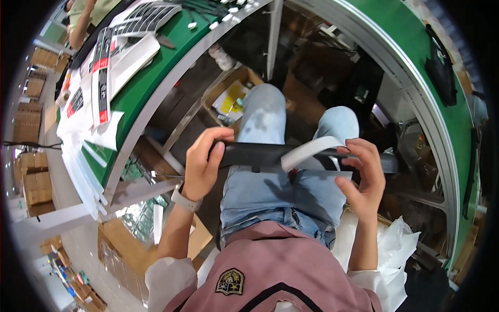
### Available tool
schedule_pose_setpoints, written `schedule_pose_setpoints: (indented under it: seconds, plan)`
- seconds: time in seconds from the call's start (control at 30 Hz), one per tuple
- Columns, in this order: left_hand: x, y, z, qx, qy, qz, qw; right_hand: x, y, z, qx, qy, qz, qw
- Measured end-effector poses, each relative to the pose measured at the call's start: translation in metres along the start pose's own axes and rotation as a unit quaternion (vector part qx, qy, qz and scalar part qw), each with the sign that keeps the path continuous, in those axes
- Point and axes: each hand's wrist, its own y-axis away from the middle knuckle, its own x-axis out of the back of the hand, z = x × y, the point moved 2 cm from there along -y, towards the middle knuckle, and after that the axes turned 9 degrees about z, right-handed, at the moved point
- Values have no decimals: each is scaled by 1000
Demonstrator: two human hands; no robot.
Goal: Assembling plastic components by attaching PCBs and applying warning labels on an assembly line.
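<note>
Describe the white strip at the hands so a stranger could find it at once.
Start at the blue-jeaned knees in the middle of the view. Above them, the left hand and right hand hold a long black bar. The white strip curls off that bar beside the right hand, the only pale thing on it.

Green-topped workbenches with grey metal frames curve at ten and two o'clock; brown cardboard boxes stack at nine.

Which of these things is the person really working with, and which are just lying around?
In use:
left hand gripping the long black strip
right hand on the white band curling over it

Lying about:
flat packages on the green table
black bag
cardboard box on the floor
white plastic bags
</note>
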Motion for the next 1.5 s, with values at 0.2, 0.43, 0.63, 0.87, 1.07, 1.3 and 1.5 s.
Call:
schedule_pose_setpoints:
  seconds: [0.2, 0.43, 0.63, 0.87, 1.07, 1.3, 1.5]
  plan:
    - [15, 1, -5, -13, 132, -15, 991, -51, -10, -22, -174, -127, -39, 976]
    - [18, -2, -18, -30, 200, -32, 979, -74, -21, -12, -261, -123, -129, 949]
    - [13, -1, -16, -38, 105, 10, 994, -83, -27, -9, -275, -42, -101, 955]
    - [16, 8, -24, 13, 37, 20, 999, -93, -33, -9, -295, 73, -163, 939]
    - [19, 10, -25, -10, 26, 19, 999, -101, -32, -12, -298, 77, -165, 937]
    - [18, 9, -25, -34, 7, 23, 999, -104, -32, -12, -311, 82, -166, 932]
    - [16, 11, -24, -29, -12, 30, 999, -104, -32, -11, -319, 97, -169, 928]
